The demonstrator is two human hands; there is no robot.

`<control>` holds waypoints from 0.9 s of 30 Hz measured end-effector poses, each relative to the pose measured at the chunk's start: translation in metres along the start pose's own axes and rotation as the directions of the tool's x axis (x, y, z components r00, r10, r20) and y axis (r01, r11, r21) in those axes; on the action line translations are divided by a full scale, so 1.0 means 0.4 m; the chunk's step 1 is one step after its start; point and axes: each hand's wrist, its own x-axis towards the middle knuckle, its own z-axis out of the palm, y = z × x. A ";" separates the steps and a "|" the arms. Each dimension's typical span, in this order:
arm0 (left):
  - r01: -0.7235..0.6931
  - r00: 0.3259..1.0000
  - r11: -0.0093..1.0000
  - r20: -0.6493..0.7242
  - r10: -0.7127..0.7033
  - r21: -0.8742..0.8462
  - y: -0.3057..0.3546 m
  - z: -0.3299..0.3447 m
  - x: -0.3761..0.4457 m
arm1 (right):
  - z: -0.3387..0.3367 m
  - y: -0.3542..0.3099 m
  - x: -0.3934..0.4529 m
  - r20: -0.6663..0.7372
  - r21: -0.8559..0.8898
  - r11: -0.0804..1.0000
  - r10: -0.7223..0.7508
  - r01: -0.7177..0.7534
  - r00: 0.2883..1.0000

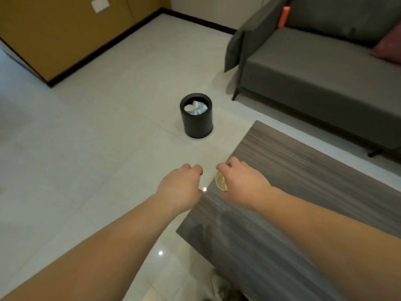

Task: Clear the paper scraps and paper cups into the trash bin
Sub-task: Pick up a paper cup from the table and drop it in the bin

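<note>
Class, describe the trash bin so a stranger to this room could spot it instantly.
Start at the grey sofa, then look down to the pale tiled floor before its near corner. There stands the trash bin, a small black cylinder, open-topped, with white paper inside.

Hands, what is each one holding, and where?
The right hand holds a paper cup around its side, rim showing. The left hand is curled, with nothing visible in it.

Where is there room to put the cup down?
The dark wood-grain table is bare beyond the right hand holding the tan paper cup, towards the grey sofa. Pale floor tiles surround the black round trash bin, which already holds white scraps.
</note>
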 end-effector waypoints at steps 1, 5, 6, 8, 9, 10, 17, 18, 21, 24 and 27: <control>0.019 1.000 1.000 0.001 -0.019 -0.014 -0.040 -0.014 0.005 | -0.011 -0.027 0.027 -0.002 -0.004 1.000 -0.013 0.013 1.000; 0.085 0.996 0.995 0.007 -0.084 -0.052 -0.178 -0.081 0.033 | -0.053 -0.124 0.147 0.015 -0.028 0.998 -0.056 0.056 0.998; 0.097 0.995 0.994 0.003 -0.097 -0.060 -0.207 -0.103 0.045 | -0.070 -0.144 0.182 0.009 -0.036 0.997 -0.066 0.066 0.998; 0.101 0.995 0.993 -0.002 -0.101 -0.063 -0.255 -0.143 0.074 | -0.107 -0.175 0.248 -0.023 -0.052 0.996 -0.080 0.079 0.997; 0.096 0.995 0.994 0.001 -0.096 -0.057 -0.273 -0.162 0.093 | -0.126 -0.185 0.276 -0.034 -0.049 0.996 -0.076 0.075 0.997; 0.096 0.995 0.994 -0.002 -0.096 -0.053 -0.291 -0.181 0.110 | -0.145 -0.195 0.306 -0.041 -0.047 0.996 -0.075 0.073 0.996; 0.056 0.997 0.995 -0.050 -0.060 -0.078 -0.411 -0.290 0.239 | -0.251 -0.266 0.488 -0.056 -0.079 0.996 -0.052 0.047 0.997; 0.044 0.997 0.996 -0.059 -0.049 -0.077 -0.430 -0.304 0.259 | -0.257 -0.277 0.511 -0.059 -0.078 0.996 -0.045 0.040 0.997; 0.017 0.999 0.996 -0.050 -0.022 -0.085 -0.497 -0.340 0.318 | -0.265 -0.315 0.579 -0.058 -0.054 0.999 -0.007 0.004 0.998; -0.022 1.000 0.998 -0.023 0.020 -0.059 -0.570 -0.374 0.374 | -0.265 -0.346 0.648 -0.045 -0.026 0.998 0.050 -0.051 0.998; -0.065 0.998 0.997 -0.029 0.064 -0.042 -0.644 -0.405 0.442 | -0.270 -0.374 0.721 -0.048 0.007 0.994 0.105 -0.105 0.993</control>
